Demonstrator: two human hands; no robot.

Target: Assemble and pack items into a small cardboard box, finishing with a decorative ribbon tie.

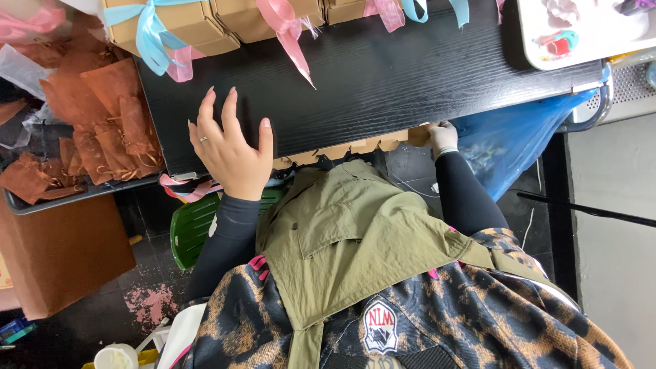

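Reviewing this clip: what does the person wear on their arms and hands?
Both arms are in tight dark long sleeves. The left hand is bare, with a ring on one of its fingers and long pale nails. The right hand wears a white glove that meets the dark sleeve at the wrist.

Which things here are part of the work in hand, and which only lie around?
In use: left hand, right hand, flat cardboard piece at the table edge.
Lying about: ribboned boxes, brown pouches, blue bag, white tray.
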